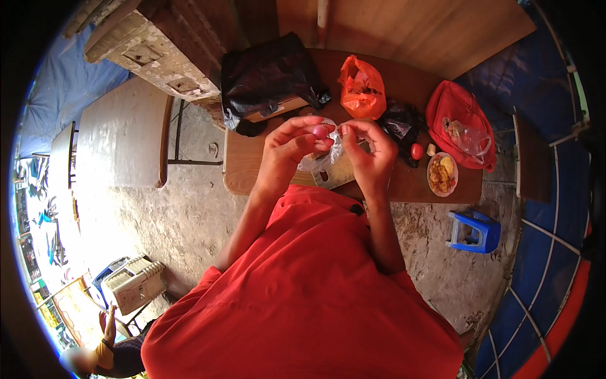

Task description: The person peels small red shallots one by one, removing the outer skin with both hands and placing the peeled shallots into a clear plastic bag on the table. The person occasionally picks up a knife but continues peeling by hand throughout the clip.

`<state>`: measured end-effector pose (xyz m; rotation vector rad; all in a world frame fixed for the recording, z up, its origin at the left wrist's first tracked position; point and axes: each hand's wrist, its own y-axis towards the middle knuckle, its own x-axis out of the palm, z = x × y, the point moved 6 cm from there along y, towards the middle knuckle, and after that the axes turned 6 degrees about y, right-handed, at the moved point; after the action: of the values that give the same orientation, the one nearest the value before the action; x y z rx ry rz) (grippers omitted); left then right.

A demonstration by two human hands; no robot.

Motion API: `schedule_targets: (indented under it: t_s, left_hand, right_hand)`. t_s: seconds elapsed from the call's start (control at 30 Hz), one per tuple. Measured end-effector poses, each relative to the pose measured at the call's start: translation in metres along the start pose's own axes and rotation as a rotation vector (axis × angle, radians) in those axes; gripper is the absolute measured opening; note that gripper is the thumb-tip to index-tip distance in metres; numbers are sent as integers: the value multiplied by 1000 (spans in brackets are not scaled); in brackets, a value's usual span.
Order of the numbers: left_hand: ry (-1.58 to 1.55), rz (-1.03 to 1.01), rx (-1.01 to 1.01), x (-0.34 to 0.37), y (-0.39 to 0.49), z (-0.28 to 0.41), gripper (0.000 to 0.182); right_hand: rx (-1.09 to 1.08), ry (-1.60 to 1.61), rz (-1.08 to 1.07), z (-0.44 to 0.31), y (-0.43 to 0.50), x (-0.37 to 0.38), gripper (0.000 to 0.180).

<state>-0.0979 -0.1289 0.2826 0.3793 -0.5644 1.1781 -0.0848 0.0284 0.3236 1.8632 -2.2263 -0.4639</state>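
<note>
Both my hands are raised over the near edge of a brown wooden table (246, 161). My left hand (296, 144) holds a small purplish-pink bulb, probably a shallot (320, 131), between its fingers. My right hand (367, 147) is just right of it, thumb and index finger pinched together; whether something thin is between them I cannot tell. Beneath the hands lie a clear plastic bag (322, 162) and a cutting board (342, 169), both partly hidden by them. To the right are a red tomato (416, 151), a small pale piece of food (431, 149) and a plate of food (442, 174).
On the table stand a black plastic bag over a box (270, 76), an orange plastic bag (363, 90), a smaller black bag (402, 121) and a red backpack (459, 118). A blue stool (474, 231) is at right. Another table (125, 135) and a person (113, 346) are at left.
</note>
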Motion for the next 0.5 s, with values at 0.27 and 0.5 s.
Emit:
schedule_targets:
  t_s: [0.27,0.5]
  left_hand:
    - [-322,-82,-63,-7,0,-5,32]
    - [-263,-66,-20,-16,-7,4,37]
  right_hand:
    - [129,-124,178,109,69,-47,17]
    - [252,-877,46,206,131,-83,25]
